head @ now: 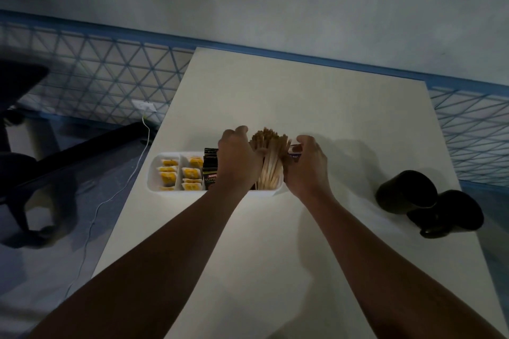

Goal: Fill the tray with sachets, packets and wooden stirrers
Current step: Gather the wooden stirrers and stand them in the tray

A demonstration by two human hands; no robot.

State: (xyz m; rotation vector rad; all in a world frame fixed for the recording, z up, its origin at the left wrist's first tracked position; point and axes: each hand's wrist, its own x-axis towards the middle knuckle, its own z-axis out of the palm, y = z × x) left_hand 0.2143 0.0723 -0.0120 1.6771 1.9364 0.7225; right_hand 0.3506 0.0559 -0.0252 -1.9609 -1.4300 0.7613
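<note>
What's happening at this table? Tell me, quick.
A person is filling the white tray on the table. The left hand grips the upright bundle of wooden stirrers in the tray's right end; the right hand pinches a blue packet beside it. Yellow sachets and dark packets already sit in the left compartments.

A: What does the left hand (pixel 238 157) cover?
B: The middle of the tray (pixel 154 173) and half the black packets (pixel 210 170); their print is cut short.
A: And at three o'clock of the stirrers (pixel 271 157)?
B: The right hand (pixel 305 166) grips a blue packet (pixel 294 155), mostly hidden behind its fingers.
</note>
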